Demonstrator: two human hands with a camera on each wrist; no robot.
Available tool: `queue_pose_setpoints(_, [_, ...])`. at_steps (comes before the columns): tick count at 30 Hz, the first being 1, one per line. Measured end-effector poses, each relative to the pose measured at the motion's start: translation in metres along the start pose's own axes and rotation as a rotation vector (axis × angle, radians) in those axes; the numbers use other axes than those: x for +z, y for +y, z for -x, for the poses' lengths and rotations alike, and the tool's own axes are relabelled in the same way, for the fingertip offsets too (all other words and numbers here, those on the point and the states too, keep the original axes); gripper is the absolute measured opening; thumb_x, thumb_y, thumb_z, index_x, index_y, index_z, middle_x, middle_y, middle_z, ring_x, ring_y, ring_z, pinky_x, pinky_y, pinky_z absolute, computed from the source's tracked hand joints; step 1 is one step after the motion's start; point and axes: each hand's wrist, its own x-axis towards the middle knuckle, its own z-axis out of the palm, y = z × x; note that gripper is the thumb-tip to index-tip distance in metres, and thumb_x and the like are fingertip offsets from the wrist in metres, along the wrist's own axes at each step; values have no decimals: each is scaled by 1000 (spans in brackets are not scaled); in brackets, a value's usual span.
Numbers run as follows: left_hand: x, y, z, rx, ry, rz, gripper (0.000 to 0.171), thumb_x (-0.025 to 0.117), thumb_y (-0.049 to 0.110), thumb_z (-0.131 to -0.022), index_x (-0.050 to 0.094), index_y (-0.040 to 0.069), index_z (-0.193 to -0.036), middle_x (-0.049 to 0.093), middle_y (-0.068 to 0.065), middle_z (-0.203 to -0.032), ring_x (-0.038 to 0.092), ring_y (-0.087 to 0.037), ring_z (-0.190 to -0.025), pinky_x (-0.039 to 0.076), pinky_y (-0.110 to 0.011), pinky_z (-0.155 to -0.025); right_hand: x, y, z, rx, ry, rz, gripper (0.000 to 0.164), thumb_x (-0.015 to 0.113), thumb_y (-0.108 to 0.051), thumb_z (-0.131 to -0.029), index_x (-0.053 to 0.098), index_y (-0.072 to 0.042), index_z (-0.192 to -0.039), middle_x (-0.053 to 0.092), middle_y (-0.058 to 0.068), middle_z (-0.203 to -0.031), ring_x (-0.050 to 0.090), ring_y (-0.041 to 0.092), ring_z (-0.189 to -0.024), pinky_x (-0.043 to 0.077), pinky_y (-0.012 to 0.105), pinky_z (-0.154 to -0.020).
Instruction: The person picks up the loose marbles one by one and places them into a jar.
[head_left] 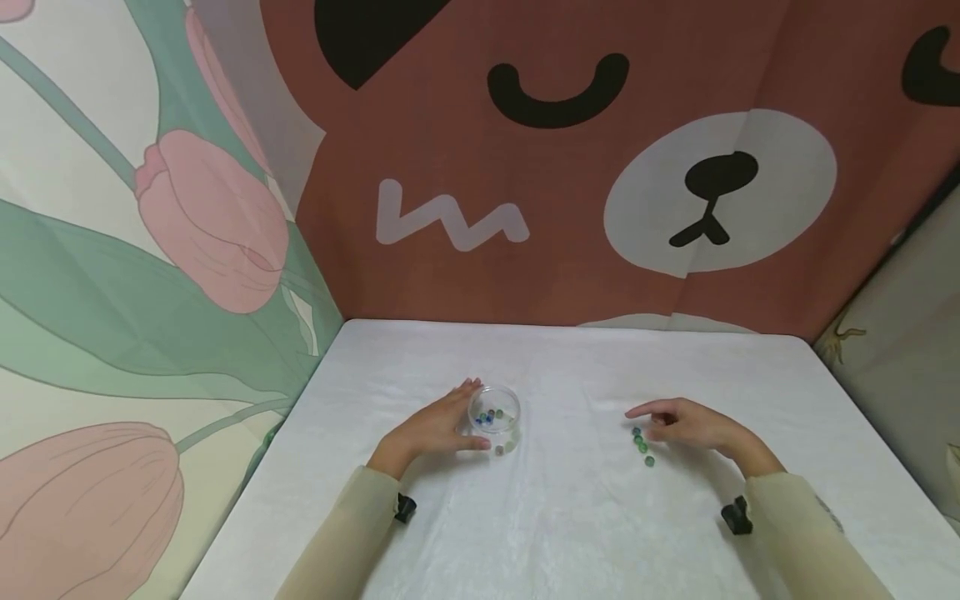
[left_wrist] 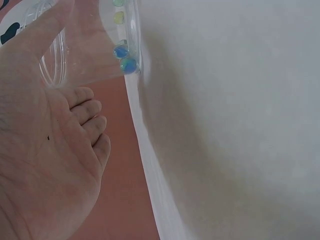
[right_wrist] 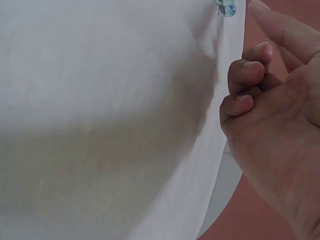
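A clear plastic jar [head_left: 513,427] stands on the white table with several blue, green and yellowish glass marbles [left_wrist: 128,65] at its bottom. My left hand [head_left: 438,423] holds it from the left side, fingers behind and thumb in front. In the left wrist view the thumb lies across the jar's wall. At the right, a short row of several green and bluish marbles [head_left: 642,448] lies on the cloth. Over the row's far end hovers my right hand [head_left: 697,423], index finger stretched out, thumb close to the marbles. Its other fingers [right_wrist: 245,72] are bent, and no marble shows between them.
A white cloth [head_left: 570,517] covers the table. Behind its far edge hangs a brown curtain [head_left: 450,283] with a bear drawing, and a tulip-patterned one [head_left: 210,217] borders the left side. Each wrist carries a small black camera [head_left: 737,517].
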Motion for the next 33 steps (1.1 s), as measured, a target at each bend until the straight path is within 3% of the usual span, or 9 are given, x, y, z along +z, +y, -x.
queue_pose_setpoints(2, [-1,0,0,3,0,3,109,68,69,-84,15,17,-164,12,-4,-171,9,-20,-157,18,-44,-126,1,0,-1,6,-4,10,39,71,-18,-96,66,-13,-134,50,6,-89,44,20,-85,36,28,-67])
queue_pose_setpoints(9, [-3,3,2,3,-2,14,109,70,68,-84,17,16,-164,12,-2,-170,10,-20,-157,18,-44,-126,6,0,-6,-9,12,99,32,70,-10,-94,72,-15,-125,64,8,-120,46,23,-98,39,34,-77])
queue_pose_setpoints(17, [-3,2,1,-2,-6,9,110,70,68,-83,16,16,-164,12,-1,-171,9,-17,-157,17,-42,-126,8,3,-8,-58,17,130,30,71,-8,-93,74,-13,-123,63,6,-113,48,20,-96,40,30,-79])
queue_pose_setpoints(25, [-2,2,1,-2,-4,11,108,71,66,-84,17,16,-164,12,0,-170,9,-18,-157,17,-43,-126,10,1,-9,-51,28,162,27,71,-10,-93,75,-14,-120,66,7,-120,53,20,-105,45,35,-87])
queue_pose_setpoints(33, [0,0,0,3,1,11,109,70,67,-84,16,16,-164,11,-2,-171,9,-20,-157,19,-44,-126,10,2,-9,-39,58,173,22,71,-12,-94,76,-16,-114,67,6,-117,48,21,-96,42,36,-79])
